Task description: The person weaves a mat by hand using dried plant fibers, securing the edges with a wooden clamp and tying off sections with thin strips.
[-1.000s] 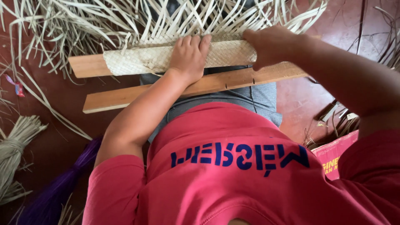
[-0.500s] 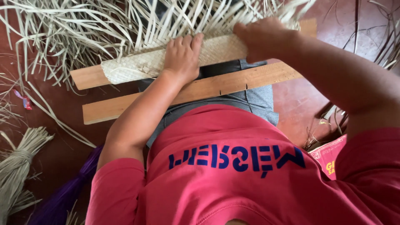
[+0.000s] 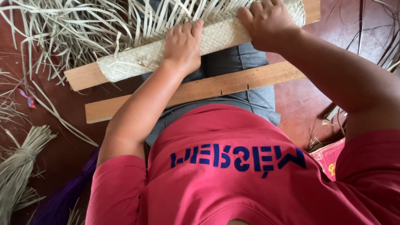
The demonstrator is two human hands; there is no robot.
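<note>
Both arms reach forward; left hand (image 3: 182,45) lies palm-down, fingers together; right hand (image 3: 268,23) curled, knuckles up.

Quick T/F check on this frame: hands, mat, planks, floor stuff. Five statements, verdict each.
1. Both hands rest on the woven mat. True: left hand and right hand press on it.
2. The mat lies over the upper plank. True.
3. The lower plank is covered by the mat. False: it lies bare across the lap.
4. The tied straw bundle lies at the right. False: it is at the lower left of the picture.
5. The shirt is blue. False: it is red with blue print.
</note>
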